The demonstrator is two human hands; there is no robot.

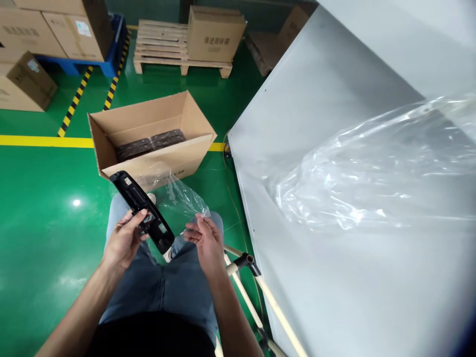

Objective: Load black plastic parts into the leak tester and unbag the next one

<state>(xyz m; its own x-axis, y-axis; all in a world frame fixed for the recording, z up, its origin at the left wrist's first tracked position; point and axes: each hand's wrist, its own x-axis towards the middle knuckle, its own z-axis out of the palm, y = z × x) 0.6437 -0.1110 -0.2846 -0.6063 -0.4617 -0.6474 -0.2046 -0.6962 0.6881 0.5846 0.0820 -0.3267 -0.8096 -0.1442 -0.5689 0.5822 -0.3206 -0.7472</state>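
A long black plastic housing [143, 210] with rounded ends and small light patches is gripped near its middle by my left hand [126, 235], thumb on top. My right hand [203, 238] pinches the edge of a clear plastic bag [184, 196], which spreads behind the housing toward the carton. Whether the bag touches the housing I cannot tell. Just beyond my hands an open cardboard box [156, 161] stands on the floor. Inside it lie dark, plastic-wrapped pieces [150, 144].
To my right is a large grey-white surface [297, 277] with a heap of clear plastic [353, 183] on it. A pipe frame [247, 260] stands by my right knee. Farther off are a wooden pallet [159, 44] with a carton [215, 34] and a blue pallet [115, 54] holding cartons.
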